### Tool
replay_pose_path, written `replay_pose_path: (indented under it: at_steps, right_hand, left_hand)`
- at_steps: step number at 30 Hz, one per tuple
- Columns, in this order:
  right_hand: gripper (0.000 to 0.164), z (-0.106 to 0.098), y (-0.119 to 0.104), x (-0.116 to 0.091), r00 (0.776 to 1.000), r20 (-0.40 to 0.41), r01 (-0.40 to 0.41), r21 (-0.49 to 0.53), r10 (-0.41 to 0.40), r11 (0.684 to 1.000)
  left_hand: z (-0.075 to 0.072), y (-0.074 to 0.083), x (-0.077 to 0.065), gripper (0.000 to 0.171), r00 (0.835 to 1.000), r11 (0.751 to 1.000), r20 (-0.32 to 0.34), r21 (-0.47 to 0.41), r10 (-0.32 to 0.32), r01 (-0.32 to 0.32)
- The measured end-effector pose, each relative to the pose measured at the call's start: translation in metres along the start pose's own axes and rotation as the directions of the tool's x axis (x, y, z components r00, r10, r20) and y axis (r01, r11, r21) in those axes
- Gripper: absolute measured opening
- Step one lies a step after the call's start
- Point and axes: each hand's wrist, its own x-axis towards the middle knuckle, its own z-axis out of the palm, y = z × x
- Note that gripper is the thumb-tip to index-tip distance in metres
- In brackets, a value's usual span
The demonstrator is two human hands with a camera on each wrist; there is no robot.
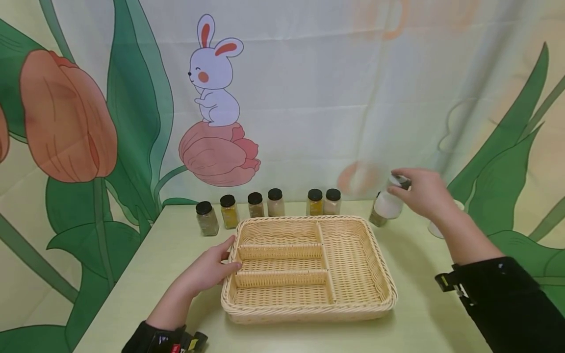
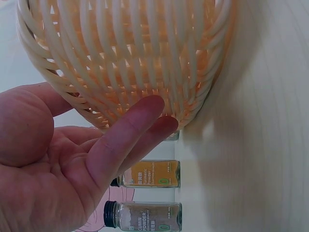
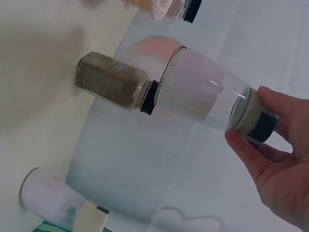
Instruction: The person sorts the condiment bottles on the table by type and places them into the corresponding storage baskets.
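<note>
A pale wicker basket (image 1: 309, 310) with dividers lies on the table. My left hand (image 1: 211, 267) grips its left rim; the left wrist view shows fingers (image 2: 128, 128) against the woven outer wall. At the right, my right hand (image 1: 421, 193) holds a clear jar (image 3: 200, 89) of white contents by its cap (image 3: 253, 116), between thumb and fingers. The jar is in the air beyond the basket's back right corner. Just behind it stands a spice bottle (image 3: 113, 79) with brownish powder and a black lid, partly hidden in the head view.
Several black-lidded spice bottles stand along the table's back, including turmeric (image 2: 154, 174) and cumin powder (image 2: 147, 216). A second white-filled jar (image 3: 50, 195) stands at the right, partly behind my right wrist in the head view. A printed curtain (image 1: 300, 98) hangs behind the table.
</note>
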Motion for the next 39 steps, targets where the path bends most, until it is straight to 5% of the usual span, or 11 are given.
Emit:
replay_pose_path:
  at_steps: [39]
  right_hand:
    - [0.040,0.023,-0.060,0.008,0.980,0.024,0.196,0.086,-0.199,0.977]
  left_hand:
    - [0.000,-0.002,0.001,0.081,1.000,1.000,0.000,-0.007,-0.003,0.003]
